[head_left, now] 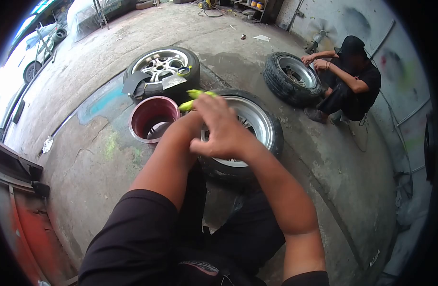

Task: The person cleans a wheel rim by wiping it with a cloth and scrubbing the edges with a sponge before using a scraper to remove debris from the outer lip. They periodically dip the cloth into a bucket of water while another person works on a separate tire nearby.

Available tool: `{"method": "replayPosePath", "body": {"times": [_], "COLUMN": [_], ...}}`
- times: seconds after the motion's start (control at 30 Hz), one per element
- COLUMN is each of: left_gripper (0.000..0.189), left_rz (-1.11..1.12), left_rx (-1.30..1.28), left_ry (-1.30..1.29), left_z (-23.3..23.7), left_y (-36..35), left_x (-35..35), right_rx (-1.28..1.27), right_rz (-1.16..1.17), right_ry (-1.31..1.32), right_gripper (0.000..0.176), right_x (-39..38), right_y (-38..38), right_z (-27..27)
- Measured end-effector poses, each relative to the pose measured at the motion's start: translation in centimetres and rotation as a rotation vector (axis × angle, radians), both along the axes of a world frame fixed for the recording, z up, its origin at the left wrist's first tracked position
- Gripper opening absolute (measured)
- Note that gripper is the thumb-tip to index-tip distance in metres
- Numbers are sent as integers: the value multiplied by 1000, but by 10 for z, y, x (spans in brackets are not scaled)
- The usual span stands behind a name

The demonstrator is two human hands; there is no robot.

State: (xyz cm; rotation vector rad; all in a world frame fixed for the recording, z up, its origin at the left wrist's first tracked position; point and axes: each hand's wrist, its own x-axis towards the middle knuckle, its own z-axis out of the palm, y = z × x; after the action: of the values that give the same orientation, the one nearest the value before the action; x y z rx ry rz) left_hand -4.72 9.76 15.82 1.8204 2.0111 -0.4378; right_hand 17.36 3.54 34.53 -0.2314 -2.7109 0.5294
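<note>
My right hand (218, 125) is crossed over the end of my left forearm, thumb apart and fingers stretched out. It hides most of my left hand, whose fingers do not show. Two bright yellow-green strips (186, 106) of soft-looking material stick out beside the right fingers, where the left hand would be; whether the left hand wears or holds them I cannot tell. Beneath both arms lies a tyre on a silver alloy wheel (264, 125), flat on the floor. A dark red bucket (137, 123) with liquid in it stands left of my forearm.
Behind the bucket lies another tyred wheel (192, 71), with dark and pale sheets and a small roll of tape (183, 71) on it. At right a crouching person (359, 78) handles a third wheel (276, 83). A fan (320, 34) stands by the wall.
</note>
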Motion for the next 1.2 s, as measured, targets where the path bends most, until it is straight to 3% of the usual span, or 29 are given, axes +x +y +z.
{"method": "replayPosePath", "body": {"times": [0.1, 0.13, 0.23, 0.3, 0.43, 0.5, 0.57, 0.6, 0.63, 0.73, 0.8, 0.83, 0.93, 1.0, 1.1, 1.17, 1.2], "left_gripper": [47, 46, 45, 45, 45, 45, 41, 38, 35, 39, 39, 39, 43, 40, 39, 42, 43], "left_rz": [39, 184, 197, 168, 149, 184, 210, 233, 281, 319, 276, 409, 483, 388, 278, 178, 297], "left_rx": [28, 63, 115, 130, 67, 87, 61, 25, -16, 66, 131, 147, 175, 116, 53, 59, 22], "left_ry": [-6, -62, -96, -75, -43, -73, -83, -74, -57, -184, -138, -154, -282, -195, -180, -171, -409], "left_z": [-1, -4, -11, -9, 15, 16, 14, 13, 15, 37, 64, 54, 37, 19, 43, 28, 10], "left_y": [2, 3, -1, -5, -22, -26, -27, -25, -32, -51, -60, -52, -39, -31, -51, -44, -38], "left_x": [4, 8, -4, -13, -29, -44, -53, -55, -62, -65, -58, -66, -84, -89, -80, -82, -94], "right_rx": [198, 118, -46, -237, -689, -820, -1095, -1167, -1230, -1241, -1154, -1168, -1162, -1193, -1219, -1202, -1186], "right_rz": [-267, -275, -463, -674, -1028, -1133, -1240, -1214, -1212, -1149, -1228, -1234, -1268, -1225, -1214, -1183, -1189], "right_ry": [-36, -6, 153, 220, 153, 64, 8, -22, 59, 219, 306, 314, 334, 348, 369, 419, 454], "right_gripper": [76, 69, 47, 54, 44, 38, 43, 36, 37, 60, 72, 72, 73, 75, 90, 100, 105], "right_x": [2, 8, 47, 86, 171, 214, 240, 263, 270, 288, 283, 286, 270, 259, 255, 242, 245], "right_y": [57, 89, 179, 232, 278, 295, 279, 301, 291, 324, 341, 356, 346, 335, 351, 334, 327], "right_z": [-12, -17, -52, -88, -145, -191, -190, -213, -201, -213, -215, -223, -218, -209, -218, -210, -206]}}
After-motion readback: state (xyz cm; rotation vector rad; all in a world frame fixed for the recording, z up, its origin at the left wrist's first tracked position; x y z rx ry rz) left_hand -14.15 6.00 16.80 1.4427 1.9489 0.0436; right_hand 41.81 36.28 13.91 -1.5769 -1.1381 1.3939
